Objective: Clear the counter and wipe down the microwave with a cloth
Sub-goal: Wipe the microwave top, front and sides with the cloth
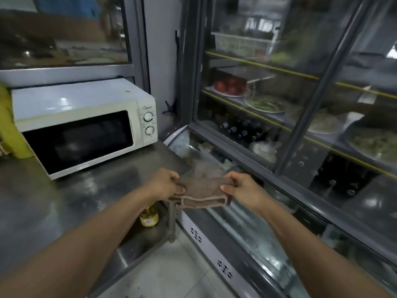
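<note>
Matt brown cloth (202, 191), glossy white microwave (86, 123), shiny scuffed steel counter (64, 196)

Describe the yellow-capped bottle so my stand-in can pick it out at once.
Start at the white microwave on the steel counter. Follow the counter to its near right corner, where the left hand holds the brown cloth. On the shelf just beneath stands the bottle, the only yellow-capped, yellow-labelled item there.
</note>
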`<state>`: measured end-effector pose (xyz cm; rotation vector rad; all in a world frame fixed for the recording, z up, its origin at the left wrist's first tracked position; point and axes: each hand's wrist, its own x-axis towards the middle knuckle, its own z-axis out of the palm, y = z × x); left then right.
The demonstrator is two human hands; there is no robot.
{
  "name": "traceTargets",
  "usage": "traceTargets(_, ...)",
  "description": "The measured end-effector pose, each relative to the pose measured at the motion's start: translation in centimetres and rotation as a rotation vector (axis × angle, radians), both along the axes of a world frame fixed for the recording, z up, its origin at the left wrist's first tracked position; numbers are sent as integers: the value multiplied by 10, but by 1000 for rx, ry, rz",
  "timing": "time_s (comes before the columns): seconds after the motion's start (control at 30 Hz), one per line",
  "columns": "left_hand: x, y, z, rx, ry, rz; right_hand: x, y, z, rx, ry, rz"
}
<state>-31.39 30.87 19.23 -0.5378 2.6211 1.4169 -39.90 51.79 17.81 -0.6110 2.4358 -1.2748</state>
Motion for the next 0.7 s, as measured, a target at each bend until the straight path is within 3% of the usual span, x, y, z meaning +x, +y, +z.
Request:
traceTargets(0.3, -14, -43, -66, 420, -80, 294, -43, -61, -54, -51, -112, -197)
traceTargets(0.5, -23, -57, -116, 437, -128, 461, -71, -88, -99, -101, -459, -108)
traceTargets(0.7, -31, -54, -173, 325, -202, 659, -103, -106, -158, 1, -598, 82)
